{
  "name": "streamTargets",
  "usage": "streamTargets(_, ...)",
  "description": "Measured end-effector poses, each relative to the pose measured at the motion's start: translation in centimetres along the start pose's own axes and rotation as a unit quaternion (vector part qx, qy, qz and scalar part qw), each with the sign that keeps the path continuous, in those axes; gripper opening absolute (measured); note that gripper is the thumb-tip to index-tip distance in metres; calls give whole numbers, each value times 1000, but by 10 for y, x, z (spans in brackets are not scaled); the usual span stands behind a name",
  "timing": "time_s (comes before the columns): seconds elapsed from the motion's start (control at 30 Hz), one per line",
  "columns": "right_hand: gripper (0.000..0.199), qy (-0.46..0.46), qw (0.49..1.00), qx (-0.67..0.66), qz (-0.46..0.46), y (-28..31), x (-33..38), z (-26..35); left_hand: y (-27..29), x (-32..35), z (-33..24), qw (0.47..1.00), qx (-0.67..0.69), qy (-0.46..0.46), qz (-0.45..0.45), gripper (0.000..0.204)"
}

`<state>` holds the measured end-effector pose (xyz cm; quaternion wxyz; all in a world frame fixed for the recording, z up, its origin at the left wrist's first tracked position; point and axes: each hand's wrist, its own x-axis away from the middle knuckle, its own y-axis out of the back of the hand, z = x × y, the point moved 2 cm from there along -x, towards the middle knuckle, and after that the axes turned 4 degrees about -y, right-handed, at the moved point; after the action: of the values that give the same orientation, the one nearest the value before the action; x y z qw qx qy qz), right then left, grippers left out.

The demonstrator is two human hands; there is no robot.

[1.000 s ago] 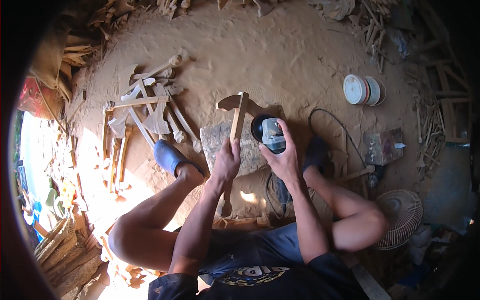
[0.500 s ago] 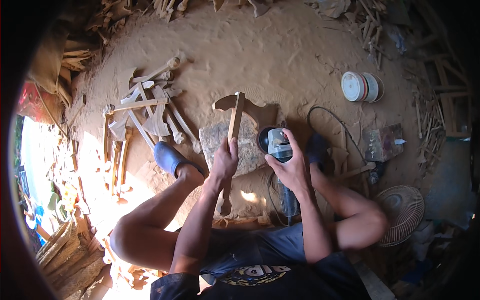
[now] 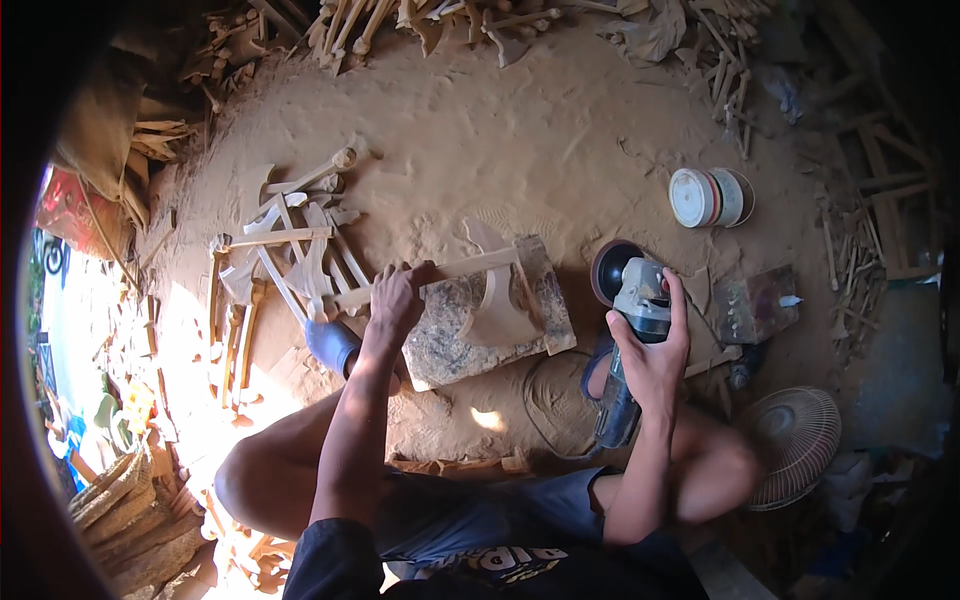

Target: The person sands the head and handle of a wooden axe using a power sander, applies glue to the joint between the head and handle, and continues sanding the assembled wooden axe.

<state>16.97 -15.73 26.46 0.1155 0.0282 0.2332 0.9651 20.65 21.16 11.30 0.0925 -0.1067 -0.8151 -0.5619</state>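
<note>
My left hand is closed round the handle of a wooden axe shape, with a broad curved blade at its far end. That blade lies over a worn, pale block on the ground between my feet. My right hand grips an angle grinder from above, to the right of the block. The grinder's round disc faces away from me and is apart from the wood. Its cable loops over the ground near my right foot.
Similar wooden pieces are heaped at the left, and more wood lies along the far edge. On the right stand a white bucket, a stained box and a round fan guard. Sandy ground surrounds the block.
My left hand has moved left and turned the axe shape from upright to lying across the block. The grinder has moved right, away from the wood, still in my right hand.
</note>
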Motion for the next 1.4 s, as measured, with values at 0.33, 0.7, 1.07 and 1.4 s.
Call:
streamTargets(0.33, 81, -26, 996, 66, 60, -12, 9, -22, -92, 44, -28, 982, 21, 57, -179, 66)
streamTargets(0.7, 90, 24, 957, 222, 185, -61, 56, -89, -112, 48, -52, 956, 97, 77, -266, 56)
streamTargets(1.07, 90, 7, 940, 267, 214, -71, 64, -83, -112, 47, -50, 947, 109, 63, -296, 56)
streamTargets(1.4, 90, 10, 941, 268, 204, -86, 47, -81, -113, 45, -50, 951, 99, 63, -285, 59)
